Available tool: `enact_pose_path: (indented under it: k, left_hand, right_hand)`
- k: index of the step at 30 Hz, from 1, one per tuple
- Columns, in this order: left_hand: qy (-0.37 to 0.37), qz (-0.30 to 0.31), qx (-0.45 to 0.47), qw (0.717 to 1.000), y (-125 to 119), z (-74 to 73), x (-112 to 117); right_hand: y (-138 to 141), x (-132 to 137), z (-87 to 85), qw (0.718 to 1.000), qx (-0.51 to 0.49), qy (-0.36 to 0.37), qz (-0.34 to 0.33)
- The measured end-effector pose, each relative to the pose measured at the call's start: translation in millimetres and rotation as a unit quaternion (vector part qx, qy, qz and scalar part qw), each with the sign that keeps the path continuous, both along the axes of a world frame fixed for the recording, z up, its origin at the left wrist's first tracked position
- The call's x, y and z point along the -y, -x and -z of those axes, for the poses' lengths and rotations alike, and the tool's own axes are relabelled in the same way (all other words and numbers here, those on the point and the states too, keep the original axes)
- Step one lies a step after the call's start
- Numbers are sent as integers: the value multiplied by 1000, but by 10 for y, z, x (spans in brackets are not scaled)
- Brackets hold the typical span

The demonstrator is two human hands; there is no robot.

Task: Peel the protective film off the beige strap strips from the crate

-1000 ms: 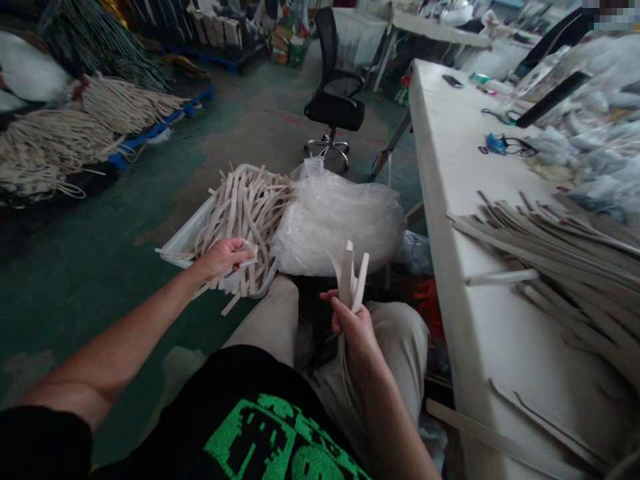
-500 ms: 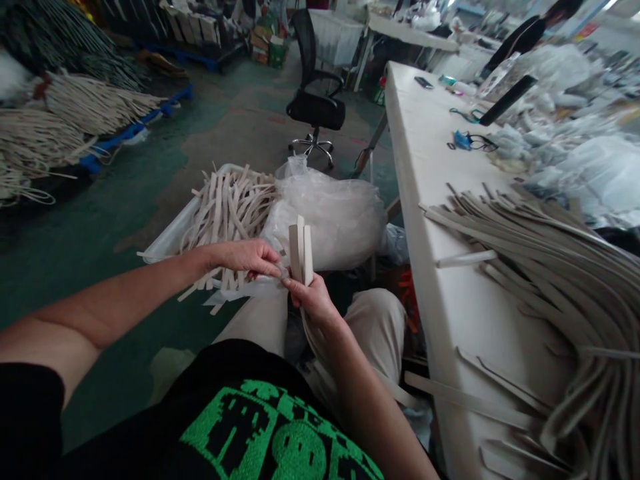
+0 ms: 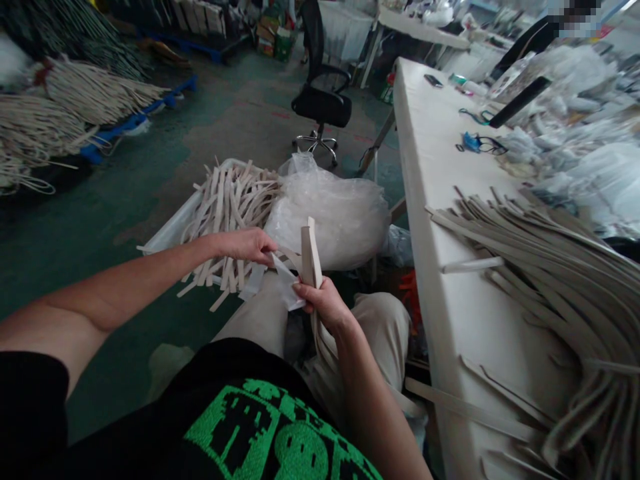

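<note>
In the head view, most of the right hand's (image 3: pixel 323 300) fingers are hidden behind the strips (image 3: pixel 311 257) they grip, and the lower lengths of these pass out of sight behind the forearm. The left hand's (image 3: pixel 253 245) curled fingers are partly hidden by the hand itself. The pile (image 3: pixel 560 267) on the table (image 3: pixel 417 160) is cut off by the right edge, and a person at the upper right is cut off too.

Half a second ago the two hands met at the strips; now the left has drawn a little away, and the film (image 3: pixel 286 283) shows as a pale triangle between them. The tray (image 3: pixel 167 230) and the bag (image 3: pixel 330 217) have stayed beyond the hands.

The strips stand nearly upright in the right fist, ends above the thumb, which presses the film beside them. Left thumb and fingers pinch the film's upper corner, just left of the strips.
</note>
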State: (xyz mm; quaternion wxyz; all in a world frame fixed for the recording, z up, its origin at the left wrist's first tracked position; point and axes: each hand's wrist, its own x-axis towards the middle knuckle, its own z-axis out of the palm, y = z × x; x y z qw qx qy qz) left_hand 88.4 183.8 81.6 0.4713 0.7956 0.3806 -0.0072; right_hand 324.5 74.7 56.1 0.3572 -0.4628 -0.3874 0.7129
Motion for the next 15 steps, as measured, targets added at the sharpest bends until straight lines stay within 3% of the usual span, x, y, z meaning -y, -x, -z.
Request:
enact_pose_path:
  k: [3, 6, 8, 10, 12, 13, 15]
  left_hand:
    - [-112, -3, -73, 991, 22, 32, -47]
    - [-205, -76, -149, 965, 103, 18, -89]
    - [-256, -136, -158, 944, 192, -73, -77]
    - [-287, -190, -126, 930, 259, -278, 23]
    - [-284, -221, -28, 932, 251, -594, 248]
    - [-261, -218, 61, 939, 214, -774, 409]
    - [-145, -139, 244, 949, 88, -1112, 798]
  right_hand:
    - [-41, -1, 30, 1000, -11, 11, 9]
    - [-53, -11, 50, 999, -17, 15, 29]
    - [-57, -24, 49, 998, -9, 18, 66]
    - [-65, -40, 33, 994, 2, 26, 107]
    - [-73, -53, 11, 990, 6, 36, 134]
    - [-76, -56, 2, 989, 5, 39, 141]
    - [-77, -57, -10, 989, 3, 42, 144]
